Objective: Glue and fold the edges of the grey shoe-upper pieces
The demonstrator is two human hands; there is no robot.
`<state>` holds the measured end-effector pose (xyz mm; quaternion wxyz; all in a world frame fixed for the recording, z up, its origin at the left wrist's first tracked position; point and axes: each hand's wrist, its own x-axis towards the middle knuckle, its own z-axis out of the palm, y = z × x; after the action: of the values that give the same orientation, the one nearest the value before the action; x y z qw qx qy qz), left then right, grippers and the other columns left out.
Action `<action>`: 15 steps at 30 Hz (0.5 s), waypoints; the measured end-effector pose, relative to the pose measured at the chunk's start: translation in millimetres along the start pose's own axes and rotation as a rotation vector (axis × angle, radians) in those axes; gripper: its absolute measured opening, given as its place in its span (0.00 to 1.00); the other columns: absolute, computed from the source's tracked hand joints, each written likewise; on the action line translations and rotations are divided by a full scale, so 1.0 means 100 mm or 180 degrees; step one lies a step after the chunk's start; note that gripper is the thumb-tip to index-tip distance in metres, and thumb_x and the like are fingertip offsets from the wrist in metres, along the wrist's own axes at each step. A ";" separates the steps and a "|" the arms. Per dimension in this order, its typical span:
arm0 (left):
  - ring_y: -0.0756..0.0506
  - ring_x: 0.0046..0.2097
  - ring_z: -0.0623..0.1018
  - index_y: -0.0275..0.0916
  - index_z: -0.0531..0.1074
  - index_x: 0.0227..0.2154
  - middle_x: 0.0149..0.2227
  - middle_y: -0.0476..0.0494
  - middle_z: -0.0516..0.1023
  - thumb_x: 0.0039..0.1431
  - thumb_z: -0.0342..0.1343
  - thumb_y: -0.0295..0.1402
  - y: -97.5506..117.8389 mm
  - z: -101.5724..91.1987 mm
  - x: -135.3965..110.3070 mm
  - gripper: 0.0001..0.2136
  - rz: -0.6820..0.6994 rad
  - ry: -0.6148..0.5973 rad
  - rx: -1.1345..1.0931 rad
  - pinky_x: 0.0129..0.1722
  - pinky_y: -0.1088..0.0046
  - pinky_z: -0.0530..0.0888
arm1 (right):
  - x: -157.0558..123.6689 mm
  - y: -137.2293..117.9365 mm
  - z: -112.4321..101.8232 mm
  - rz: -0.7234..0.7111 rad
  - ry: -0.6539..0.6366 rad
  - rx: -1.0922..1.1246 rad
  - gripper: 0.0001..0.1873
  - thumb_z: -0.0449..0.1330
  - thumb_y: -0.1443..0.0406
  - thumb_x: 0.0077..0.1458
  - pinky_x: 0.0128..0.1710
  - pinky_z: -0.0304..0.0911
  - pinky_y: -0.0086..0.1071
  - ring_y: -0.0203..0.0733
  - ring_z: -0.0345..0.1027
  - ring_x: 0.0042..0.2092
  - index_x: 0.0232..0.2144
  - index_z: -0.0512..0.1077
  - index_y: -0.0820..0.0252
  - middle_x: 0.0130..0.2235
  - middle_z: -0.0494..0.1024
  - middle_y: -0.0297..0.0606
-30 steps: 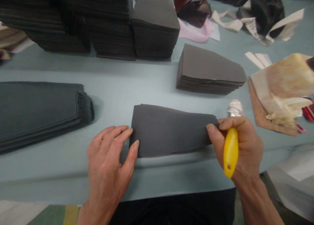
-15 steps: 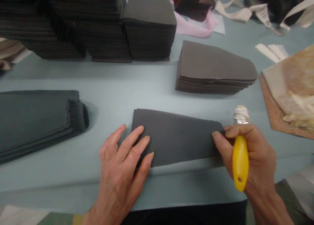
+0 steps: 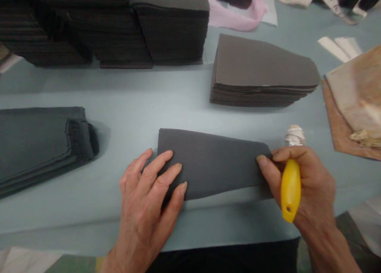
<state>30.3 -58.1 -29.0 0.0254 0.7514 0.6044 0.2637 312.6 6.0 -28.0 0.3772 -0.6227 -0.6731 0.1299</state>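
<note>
A dark grey tapered panel (image 3: 212,164) of sheet material lies on the table in front of me. My left hand (image 3: 150,189) rests on its wide left end, fingers spread and lying flat. At the narrow right end, my right hand (image 3: 306,185) pinches the panel's corner between thumb and forefinger. That same hand also holds a yellow-handled brush (image 3: 291,191), its handle pointing toward me. The brush's far end is wrapped in white and has a tan tip. Beyond the panel sits a stack of brownish-grey panels (image 3: 262,64) of similar shape.
Tall dark stacks (image 3: 172,35) stand at the back left. A folded pile of dark green fabric (image 3: 32,134) lies at left. On the right is a stained cloth (image 3: 354,86) over a brown board (image 3: 336,126). Pink fabric (image 3: 238,17) and pale strips (image 3: 339,49) lie at the back.
The view has shifted slightly, so the stacks behind sit higher in it. At the panel's upper left corner, a small offset edge no longer shows. Both hands keep their hold.
</note>
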 end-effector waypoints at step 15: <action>0.28 0.71 0.74 0.46 0.78 0.57 0.67 0.40 0.79 0.68 0.64 0.36 -0.13 0.01 0.03 0.16 -0.0215 -0.0071 -0.0573 0.76 0.36 0.65 | 0.03 0.05 -0.04 0.0338 -0.0231 0.0522 0.12 0.65 0.60 0.61 0.26 0.57 0.29 0.31 0.57 0.25 0.33 0.65 0.52 0.27 0.66 0.24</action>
<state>19.4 -51.6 -33.1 0.1084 0.7282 0.6029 0.3075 318.8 8.7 -27.4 0.3950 -0.6194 -0.6395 0.2267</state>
